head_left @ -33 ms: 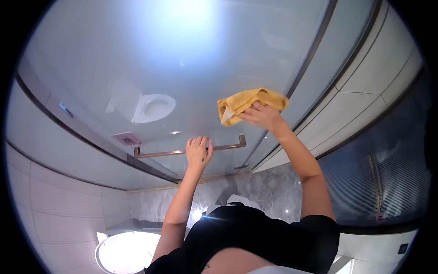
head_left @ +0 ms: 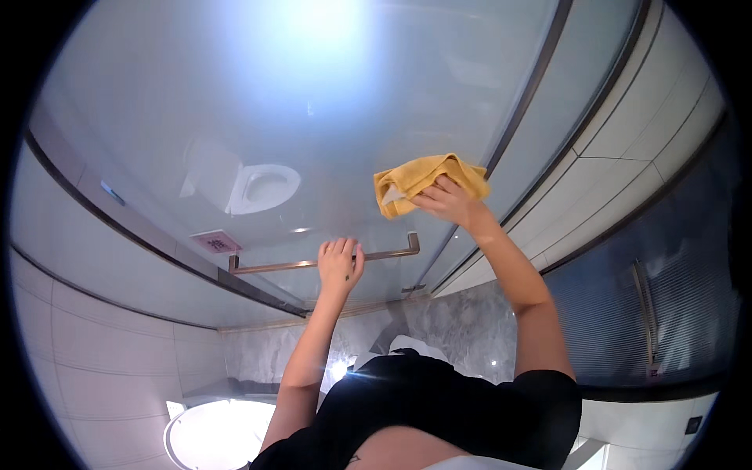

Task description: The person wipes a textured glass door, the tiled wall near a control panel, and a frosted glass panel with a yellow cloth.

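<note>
A large glass shower door fills the upper middle of the view, shiny with a bright light reflection. My right hand holds a folded yellow cloth against the glass, near the dark frame on the right. A pale tag shows at the cloth's left corner. Lower down, my left hand is closed over the long metal door handle, with its fingers lying across the bar and the thumb to the right. The palm side of that hand is hidden.
A white toilet shows in the glass, with a pink sticker below it. To the right are a tiled wall and a ribbed dark glass door. A white basin stands at lower left, above grey marbled floor.
The yellow cloth and my right hand have shifted very slightly left and down on the glass. My left hand stays on the handle.
</note>
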Tool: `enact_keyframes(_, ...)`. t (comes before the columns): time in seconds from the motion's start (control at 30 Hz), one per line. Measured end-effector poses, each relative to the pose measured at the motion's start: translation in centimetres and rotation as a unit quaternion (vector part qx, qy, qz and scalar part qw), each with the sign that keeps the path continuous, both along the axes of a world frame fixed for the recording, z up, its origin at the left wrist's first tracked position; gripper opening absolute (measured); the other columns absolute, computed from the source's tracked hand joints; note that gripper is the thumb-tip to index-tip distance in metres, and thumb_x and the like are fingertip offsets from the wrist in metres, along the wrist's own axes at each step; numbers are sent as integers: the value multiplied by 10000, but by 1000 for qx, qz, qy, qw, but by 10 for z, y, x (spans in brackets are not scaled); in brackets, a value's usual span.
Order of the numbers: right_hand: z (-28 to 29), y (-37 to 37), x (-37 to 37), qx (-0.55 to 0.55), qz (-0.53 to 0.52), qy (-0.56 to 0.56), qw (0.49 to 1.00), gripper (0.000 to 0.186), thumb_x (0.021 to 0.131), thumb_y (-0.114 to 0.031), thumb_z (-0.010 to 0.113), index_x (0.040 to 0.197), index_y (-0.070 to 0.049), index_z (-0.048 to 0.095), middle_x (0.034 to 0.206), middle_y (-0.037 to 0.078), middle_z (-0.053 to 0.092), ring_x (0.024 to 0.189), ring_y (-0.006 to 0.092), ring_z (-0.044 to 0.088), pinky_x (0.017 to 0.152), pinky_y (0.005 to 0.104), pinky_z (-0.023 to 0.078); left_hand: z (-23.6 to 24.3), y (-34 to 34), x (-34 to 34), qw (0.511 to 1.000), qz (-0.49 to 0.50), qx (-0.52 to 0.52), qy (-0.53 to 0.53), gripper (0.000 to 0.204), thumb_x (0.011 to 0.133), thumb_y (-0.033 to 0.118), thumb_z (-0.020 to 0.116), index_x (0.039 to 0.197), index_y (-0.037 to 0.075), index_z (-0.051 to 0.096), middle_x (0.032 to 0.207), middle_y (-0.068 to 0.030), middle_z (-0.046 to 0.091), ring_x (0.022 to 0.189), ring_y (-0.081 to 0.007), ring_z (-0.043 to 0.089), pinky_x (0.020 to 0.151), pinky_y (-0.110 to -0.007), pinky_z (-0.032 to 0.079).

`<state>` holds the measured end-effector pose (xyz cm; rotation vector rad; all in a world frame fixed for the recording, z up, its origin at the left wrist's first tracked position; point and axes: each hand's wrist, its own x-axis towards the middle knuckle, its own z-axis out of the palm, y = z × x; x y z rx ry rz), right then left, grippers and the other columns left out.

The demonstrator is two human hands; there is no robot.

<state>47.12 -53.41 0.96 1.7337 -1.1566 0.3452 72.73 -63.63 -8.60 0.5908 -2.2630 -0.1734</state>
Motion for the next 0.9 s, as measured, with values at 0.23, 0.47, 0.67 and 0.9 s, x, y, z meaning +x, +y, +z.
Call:
enact_keyframes(0.23, 40, 27, -19, -150, -121, -59, 980, 396, 679, -191, 692, 1063, -283, 658, 1099, -54, 576, 1102, 243, 503, 924, 425, 424, -19, 12, -6, 999, 18, -3, -28, 148, 832, 147, 589, 721, 54, 619, 702, -99, 608, 706, -290, 574, 736, -390, 415)
enact_keyframes(0.47, 6, 30, -36, -248, -101, -220, 938, 540, 784, -211, 619, 1315, -161, 530, 1376, 87, 428, 1266, 382, 389, 1050, 616, 221, -23, 23, -8, 994, 70, 20, -78, 186, 856, 161, 572, 716, 51, 627, 698, -114, 618, 695, -303, 584, 704, -394, 430)
enact_keyframes(0.67, -47, 28, -34, -266, -78, -270, 922, 518, 784, -235, 610, 1298, -231, 542, 1432, 77, 366, 1299, 380, 351, 1051, 648, 191, -20, 30, -14, 995, 77, 33, -59, 214, 878, 161, 552, 717, 50, 639, 718, -109, 633, 718, -304, 593, 713, -393, 438)
enact_keyframes(0.9, -46, 30, -44, -259, -65, -258, 929, 488, 787, -277, 614, 1273, -287, 572, 1411, 32, 396, 1283, 338, 372, 1033, 622, 218, -17, 36, -20, 993, 93, 58, -39, 230, 877, 158, 551, 707, 34, 645, 711, -120, 629, 717, -308, 594, 739, -398, 439)
